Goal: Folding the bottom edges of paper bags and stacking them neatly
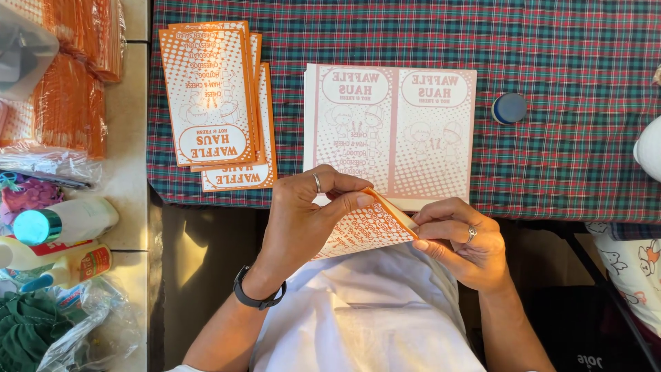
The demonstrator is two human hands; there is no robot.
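Orange paper sleeve (pixel 361 231) slants up-right between left hand (pixel 303 220) and right hand (pixel 463 244).

Two hands (pixel 303 213), one folded paper sleeve (pixel 365 231), two sleeve stacks (pixel 217 96), one blue cap (pixel 509 108), three bottles (pixel 65 220).

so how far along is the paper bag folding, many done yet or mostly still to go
Done, it seems: a small pile of orange printed bags lies on the plaid cloth. In hand: the left hand and right hand pinch one orange sheet along a fold. Left: a thicker stack of flat printed sheets sits ahead. I'd guess most remains, though neither pile's count is clear.
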